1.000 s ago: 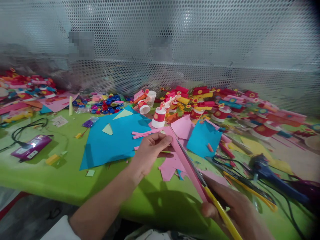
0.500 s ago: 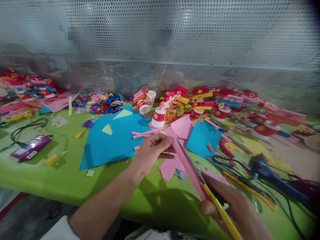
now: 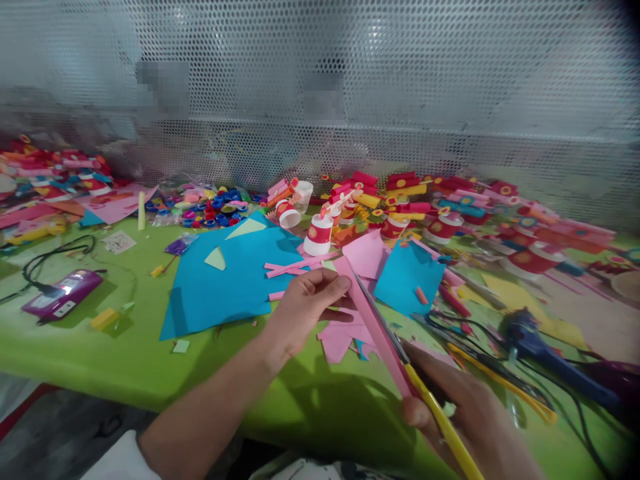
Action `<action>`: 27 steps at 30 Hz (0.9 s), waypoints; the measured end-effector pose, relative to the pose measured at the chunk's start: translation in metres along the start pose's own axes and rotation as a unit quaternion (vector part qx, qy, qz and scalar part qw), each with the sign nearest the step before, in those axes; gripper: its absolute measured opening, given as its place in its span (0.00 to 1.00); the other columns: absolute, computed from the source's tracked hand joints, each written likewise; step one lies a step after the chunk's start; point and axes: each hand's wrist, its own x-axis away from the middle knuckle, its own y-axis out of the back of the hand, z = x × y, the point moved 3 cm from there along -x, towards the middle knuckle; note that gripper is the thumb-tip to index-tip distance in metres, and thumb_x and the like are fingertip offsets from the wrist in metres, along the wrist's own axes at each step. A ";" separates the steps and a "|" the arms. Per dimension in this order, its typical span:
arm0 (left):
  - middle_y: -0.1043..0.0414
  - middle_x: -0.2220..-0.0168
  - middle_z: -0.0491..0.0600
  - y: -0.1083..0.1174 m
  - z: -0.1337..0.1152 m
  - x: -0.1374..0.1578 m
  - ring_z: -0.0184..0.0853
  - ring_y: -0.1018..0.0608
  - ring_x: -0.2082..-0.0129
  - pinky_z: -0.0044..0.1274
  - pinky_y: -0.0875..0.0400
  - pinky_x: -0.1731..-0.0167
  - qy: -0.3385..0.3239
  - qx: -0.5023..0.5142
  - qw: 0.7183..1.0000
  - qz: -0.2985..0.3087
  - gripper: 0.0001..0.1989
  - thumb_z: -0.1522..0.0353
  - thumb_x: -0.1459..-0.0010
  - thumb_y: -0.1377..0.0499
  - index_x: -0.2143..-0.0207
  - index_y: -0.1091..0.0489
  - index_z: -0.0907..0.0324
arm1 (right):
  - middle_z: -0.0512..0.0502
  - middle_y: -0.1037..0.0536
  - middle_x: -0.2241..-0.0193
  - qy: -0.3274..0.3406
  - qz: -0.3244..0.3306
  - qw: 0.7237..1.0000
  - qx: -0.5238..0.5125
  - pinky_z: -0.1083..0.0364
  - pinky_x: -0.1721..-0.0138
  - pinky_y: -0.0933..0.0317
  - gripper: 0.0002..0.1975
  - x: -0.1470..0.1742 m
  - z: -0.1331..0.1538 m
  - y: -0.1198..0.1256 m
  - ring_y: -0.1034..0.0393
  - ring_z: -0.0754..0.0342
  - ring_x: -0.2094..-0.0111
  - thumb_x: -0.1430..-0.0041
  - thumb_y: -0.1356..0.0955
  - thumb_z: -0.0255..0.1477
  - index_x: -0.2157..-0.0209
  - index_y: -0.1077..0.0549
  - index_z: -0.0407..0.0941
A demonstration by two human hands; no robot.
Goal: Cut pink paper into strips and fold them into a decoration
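My left hand (image 3: 315, 300) pinches the far end of a long pink paper strip (image 3: 373, 320) between thumb and fingers. Yellow-handled scissors (image 3: 443, 420) are in my right hand (image 3: 465, 400), their blades lying along the strip's right edge. The near end of the strip reaches my right thumb. Most of the fingers in the scissor handles are hidden. Below the strip lie pink paper scraps (image 3: 340, 340). Thin pink strips (image 3: 285, 268) rest on a large blue sheet (image 3: 215, 287) left of my left hand.
A white cup with a red band (image 3: 319, 235) stands beyond my hands, with several decorated cups behind. On the right are a smaller blue sheet (image 3: 403, 277), a glue gun (image 3: 545, 353) with cables and yellow-handled tool (image 3: 500, 380). A purple power strip (image 3: 65, 293) lies left.
Almost nothing differs. My left hand and the far end of the strip sit very slightly farther right; both hands keep their holds.
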 end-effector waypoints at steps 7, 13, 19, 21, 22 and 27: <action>0.22 0.68 0.46 0.000 -0.001 0.001 0.31 0.19 0.69 0.22 0.21 0.68 0.013 0.036 0.999 0.002 0.14 0.60 0.45 0.30 0.67 0.27 0.60 | 0.46 0.22 0.73 -0.010 0.000 1.000 -0.027 0.55 0.78 0.36 0.39 -0.001 0.000 -0.004 0.29 0.49 0.77 0.44 0.37 0.64 0.50 0.23 0.44; 0.22 0.68 0.46 0.000 -0.001 0.001 0.33 0.18 0.68 0.23 0.22 0.68 0.014 0.022 1.000 0.002 0.16 0.58 0.47 0.29 0.66 0.27 0.59 | 0.45 0.23 0.73 -0.014 0.013 0.999 -0.025 0.54 0.78 0.37 0.38 -0.004 0.000 -0.002 0.29 0.49 0.77 0.42 0.38 0.62 0.50 0.23 0.44; 0.24 0.69 0.46 -0.002 0.000 0.000 0.32 0.19 0.69 0.22 0.23 0.71 0.018 0.019 1.000 -0.005 0.18 0.57 0.48 0.28 0.68 0.29 0.59 | 0.47 0.25 0.77 -0.010 0.006 1.000 0.005 0.54 0.78 0.36 0.35 -0.006 0.003 -0.003 0.28 0.47 0.76 0.39 0.39 0.60 0.52 0.21 0.46; 0.24 0.70 0.45 -0.002 0.000 0.000 0.32 0.19 0.69 0.21 0.23 0.72 0.015 0.018 1.000 -0.002 0.18 0.57 0.48 0.28 0.68 0.29 0.59 | 0.47 0.25 0.77 -0.006 0.003 1.000 0.016 0.54 0.79 0.38 0.36 -0.006 0.004 -0.003 0.30 0.48 0.77 0.39 0.40 0.61 0.53 0.21 0.46; 0.24 0.69 0.45 -0.002 -0.001 0.000 0.32 0.19 0.69 0.21 0.23 0.71 0.014 0.017 1.000 -0.001 0.18 0.57 0.48 0.28 0.68 0.29 0.59 | 0.47 0.26 0.78 -0.003 0.004 1.000 0.016 0.54 0.79 0.39 0.36 -0.007 0.004 -0.004 0.31 0.49 0.78 0.39 0.41 0.62 0.53 0.21 0.46; 0.23 0.68 0.46 -0.002 0.000 0.000 0.32 0.18 0.67 0.21 0.22 0.71 0.013 0.012 1.000 0.006 0.17 0.57 0.46 0.29 0.68 0.30 0.59 | 0.49 0.29 0.79 0.007 0.015 1.000 0.002 0.54 0.80 0.42 0.36 -0.008 0.006 -0.005 0.36 0.52 0.80 0.40 0.41 0.63 0.58 0.21 0.46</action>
